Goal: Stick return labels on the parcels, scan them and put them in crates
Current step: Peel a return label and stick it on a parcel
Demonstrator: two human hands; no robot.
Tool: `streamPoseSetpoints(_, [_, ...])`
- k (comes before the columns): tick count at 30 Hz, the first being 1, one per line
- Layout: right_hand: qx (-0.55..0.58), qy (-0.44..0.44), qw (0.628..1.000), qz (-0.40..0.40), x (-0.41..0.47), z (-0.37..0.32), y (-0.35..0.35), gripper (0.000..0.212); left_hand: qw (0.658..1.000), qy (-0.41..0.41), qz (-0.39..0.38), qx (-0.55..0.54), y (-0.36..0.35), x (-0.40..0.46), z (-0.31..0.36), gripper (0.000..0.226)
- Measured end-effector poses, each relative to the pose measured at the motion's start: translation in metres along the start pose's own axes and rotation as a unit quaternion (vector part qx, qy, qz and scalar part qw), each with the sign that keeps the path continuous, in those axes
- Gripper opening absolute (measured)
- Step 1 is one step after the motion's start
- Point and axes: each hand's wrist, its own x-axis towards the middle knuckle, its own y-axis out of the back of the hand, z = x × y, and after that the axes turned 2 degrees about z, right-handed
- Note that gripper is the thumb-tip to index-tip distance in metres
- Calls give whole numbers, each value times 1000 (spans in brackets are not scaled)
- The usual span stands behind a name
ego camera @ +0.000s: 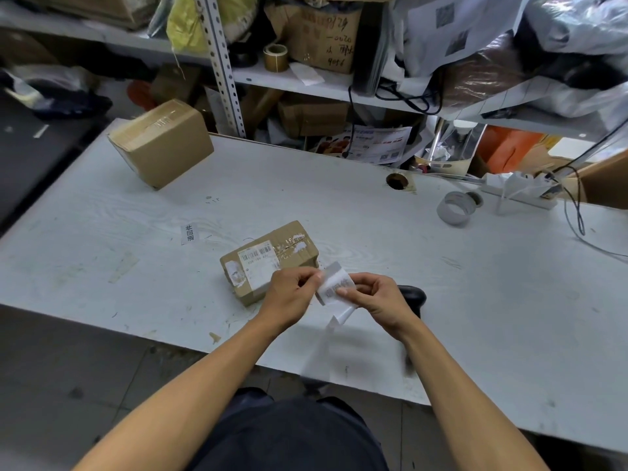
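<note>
At the centre of the frame both hands work a strip of white return labels [334,290]. The left hand [289,295] pinches the strip's upper left edge between thumb and fingertips; the right hand [375,297] grips its lower part with the thumb pressed on the printed face. The print on the strip is too blurred to read, and a loose tail of backing paper hangs below the hands toward the bench [475,283] edge.

Just behind the left hand lies a small cardboard parcel [268,256] bearing a white shipping label with a barcode and small text that cannot be read. A single label [190,232] printed "退回件" is stuck on the bench left of it. A larger taped box [159,142] sits tilted at the upper left. A black scanner [413,295] lies just right of the right hand. Further right stands a grey tape roll [455,209]. On the shelf above, a carton [324,35] carries handwritten figures, partly "0020".
</note>
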Motion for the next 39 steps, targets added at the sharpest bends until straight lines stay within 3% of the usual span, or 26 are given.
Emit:
streamPoseSetpoints(4, [-1,-9,999,-44,5,1,-8,30,984,141,40,-106,6,9,-9,16])
streamPoseSetpoints(6, [17,-19,997,-68,6,1,-15,31,943,235,72,-226,12,12,-13,17])
streamPoseSetpoints(8, [36,-33,995,-84,9,5,-18,32,918,268,111,-270,22,15,-20,15])
streamPoseSetpoints(10, [-18,-28,998,-56,14,11,-19,26,946,227,124,-195,34,15,-28,19])
streamPoseSetpoints(12, [-159,-7,987,23,22,21,-22,22,964,180,148,-130,44,10,-33,22])
streamPoseSetpoints(14, [-310,5,945,100,26,28,-28,19,971,152,172,-72,51,6,-35,26])
streamPoseSetpoints(16, [-413,-21,902,121,28,28,-35,20,971,129,200,29,56,4,-40,35])
streamPoseSetpoints(19, [-481,3,867,133,31,31,-42,44,957,98,227,153,64,1,-50,54])
streamPoseSetpoints(21, [-453,118,869,160,33,28,-49,53,948,71,232,206,69,0,-56,59])
streamPoseSetpoints(23, [-325,151,920,158,33,10,-64,37,934,13,244,261,73,0,-65,61])
streamPoseSetpoints(25, [-155,11,985,71,39,-16,-83,48,914,-80,254,306,75,0,-74,60])
streamPoseSetpoints(27, [-75,-109,991,19,49,-31,-99,52,891,-165,257,336,78,2,-83,58])
streamPoseSetpoints(31, [-88,-105,989,55,63,-36,-121,12,862,-266,252,350,89,11,-101,46])
streamPoseSetpoints(35, [-138,-52,987,71,73,-28,-139,7,893,-250,206,314,105,21,-117,42])
streamPoseSetpoints(39, [-212,-73,965,134,78,-12,-159,8,956,-118,72,260,123,32,-123,101])
